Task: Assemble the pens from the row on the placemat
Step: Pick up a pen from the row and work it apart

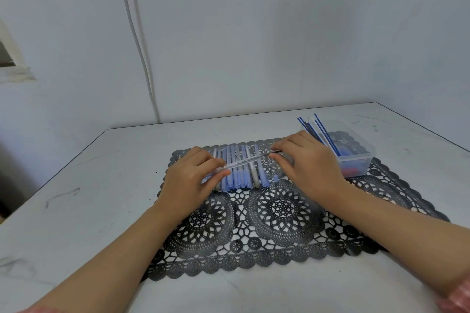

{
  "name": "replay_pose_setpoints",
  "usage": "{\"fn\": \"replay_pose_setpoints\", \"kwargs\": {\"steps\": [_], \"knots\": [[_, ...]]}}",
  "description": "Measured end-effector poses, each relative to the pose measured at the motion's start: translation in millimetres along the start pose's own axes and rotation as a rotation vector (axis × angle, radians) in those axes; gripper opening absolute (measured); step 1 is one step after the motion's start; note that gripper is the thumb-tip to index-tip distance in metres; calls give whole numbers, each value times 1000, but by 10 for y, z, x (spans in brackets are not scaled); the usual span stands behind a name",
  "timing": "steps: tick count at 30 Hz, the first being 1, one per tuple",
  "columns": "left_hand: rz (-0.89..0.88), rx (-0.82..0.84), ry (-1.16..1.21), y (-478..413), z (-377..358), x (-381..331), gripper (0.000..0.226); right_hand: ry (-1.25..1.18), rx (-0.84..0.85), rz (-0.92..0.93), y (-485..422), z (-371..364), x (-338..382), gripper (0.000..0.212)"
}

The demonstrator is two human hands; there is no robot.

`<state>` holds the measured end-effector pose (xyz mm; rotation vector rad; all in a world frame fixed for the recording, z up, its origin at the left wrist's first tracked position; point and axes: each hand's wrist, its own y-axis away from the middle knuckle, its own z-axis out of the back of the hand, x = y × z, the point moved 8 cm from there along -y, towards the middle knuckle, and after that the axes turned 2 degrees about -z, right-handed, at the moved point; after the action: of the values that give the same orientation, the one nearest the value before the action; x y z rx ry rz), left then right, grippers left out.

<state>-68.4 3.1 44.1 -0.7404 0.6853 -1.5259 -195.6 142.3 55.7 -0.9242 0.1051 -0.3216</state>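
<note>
My left grip (193, 178) pinches a clear pen barrel (245, 159) at its left end; my right grip (309, 165) seems to pinch the right tip, above the pen row (240, 178).

The left hand (189, 180) covers the left end of the row of blue and grey pens (239, 173) on the black lace-patterned placemat (279, 211), so their count cannot be told. Its grip also hides the near end of the clear plastic pen barrel (248, 159). The right hand (309, 160), pinching the barrel's far end, masks the placemat's far right corner. At that corner, the clear plastic box (356, 157) blurs its red and blue contents. A tiny blue piece (275, 178) on the placemat is too small to identify. The picture's lower edge cuts off both forearms (114, 262).
</note>
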Motion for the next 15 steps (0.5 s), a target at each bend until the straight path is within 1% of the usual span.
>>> {"fn": "replay_pose_setpoints", "kwargs": {"steps": [4, 6, 10, 12, 15], "knots": [[-18, -1, 2, 0, -3, -20, 27, -107, -8, 94, 33, 12, 114, 21], [-27, 6, 4, 3, -16, -29, 25, -129, -8, 128, 43, 0, 138, 11], [-35, 12, 7, 1, -26, -42, 24, -149, 45, 189, 56, -48, 185, 39], [-35, 13, 10, 2, -28, -44, 24, -169, 70, 207, 63, -56, 224, 46], [-30, 17, 14, 3, -29, -44, 24, -205, 103, 210, 55, -54, 250, 49]]}}
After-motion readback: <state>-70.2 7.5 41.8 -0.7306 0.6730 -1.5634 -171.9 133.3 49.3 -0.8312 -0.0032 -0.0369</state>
